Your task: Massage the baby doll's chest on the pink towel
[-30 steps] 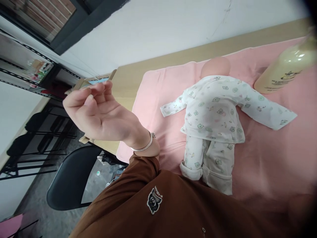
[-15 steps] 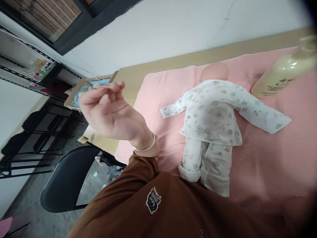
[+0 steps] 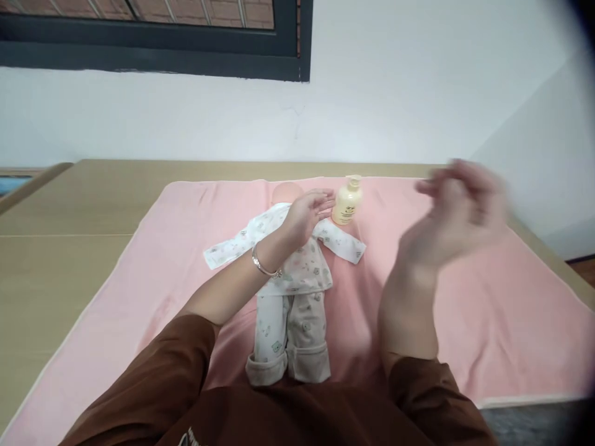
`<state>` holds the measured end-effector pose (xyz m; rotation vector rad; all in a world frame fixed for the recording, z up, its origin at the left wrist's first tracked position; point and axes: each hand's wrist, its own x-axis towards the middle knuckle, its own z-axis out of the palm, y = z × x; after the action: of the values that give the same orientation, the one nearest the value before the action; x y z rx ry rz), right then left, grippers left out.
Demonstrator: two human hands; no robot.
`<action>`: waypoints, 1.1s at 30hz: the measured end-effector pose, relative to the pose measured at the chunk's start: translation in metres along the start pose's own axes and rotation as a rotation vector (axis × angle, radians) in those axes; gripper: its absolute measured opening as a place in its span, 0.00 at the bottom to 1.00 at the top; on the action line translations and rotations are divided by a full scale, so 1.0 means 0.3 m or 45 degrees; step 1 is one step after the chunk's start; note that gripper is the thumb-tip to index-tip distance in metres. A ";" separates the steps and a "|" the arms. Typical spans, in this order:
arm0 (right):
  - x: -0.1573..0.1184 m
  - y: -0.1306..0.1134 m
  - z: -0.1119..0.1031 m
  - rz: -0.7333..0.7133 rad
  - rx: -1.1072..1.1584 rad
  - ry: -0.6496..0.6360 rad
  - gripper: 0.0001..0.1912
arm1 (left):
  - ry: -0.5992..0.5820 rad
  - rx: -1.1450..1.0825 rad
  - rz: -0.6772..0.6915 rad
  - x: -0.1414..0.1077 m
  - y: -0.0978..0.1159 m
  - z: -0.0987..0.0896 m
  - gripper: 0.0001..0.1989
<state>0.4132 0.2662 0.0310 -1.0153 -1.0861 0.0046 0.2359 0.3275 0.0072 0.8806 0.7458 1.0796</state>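
A baby doll in a printed white top (image 3: 309, 266) and matching trousers (image 3: 271, 322) lies on a pink cloth (image 3: 186, 248). The doll's rounded head (image 3: 286, 191) shows past the collar, and its trouser legs are rolled up. My left hand (image 3: 307, 214) is over the top, fingers stretched out towards a pale yellow pump bottle (image 3: 346, 204). Whether the fingertips touch the bottle I cannot tell. Raised to the right, above the cloth, is my right hand (image 3: 458, 214). Motion smears its fingers, and nothing recognisable shows in it.
The cloth covers much of a wooden table (image 3: 56, 266) that stands against a white wall (image 3: 395, 93). A dark-framed window (image 3: 186, 46) is above at the left. Part of a box (image 3: 28, 176) with something blue in it shows at the left edge.
The view has swung to the right and levelled. My left hand has gone from the box side, fingers curled, to above the doll, fingers extended. My right hand has come into view.
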 end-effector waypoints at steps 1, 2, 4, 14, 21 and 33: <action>0.007 0.030 0.019 -0.011 -0.068 -0.036 0.18 | 0.020 -0.086 -0.096 0.037 -0.004 0.018 0.12; 0.011 0.068 0.046 -0.003 -0.165 -0.116 0.19 | 0.040 -0.168 -0.174 0.073 -0.003 0.033 0.16; 0.013 0.155 0.109 0.066 -0.431 -0.399 0.21 | 0.052 -0.311 -0.298 0.136 0.007 0.052 0.26; -0.025 0.279 0.203 -0.099 -1.101 -0.961 0.30 | 0.043 -0.841 -0.452 0.247 0.034 0.088 0.39; -0.003 0.236 0.263 -0.054 -1.253 -0.886 0.25 | 0.088 -0.941 -0.564 0.290 0.072 0.073 0.38; 0.012 0.194 0.323 0.013 -1.516 -0.902 0.23 | 0.126 -0.824 -0.439 0.098 0.184 -0.069 0.34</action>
<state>0.3708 0.3668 0.0021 -2.1853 -1.7798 -0.3309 0.2041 0.3721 0.0437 0.1405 0.5481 0.9681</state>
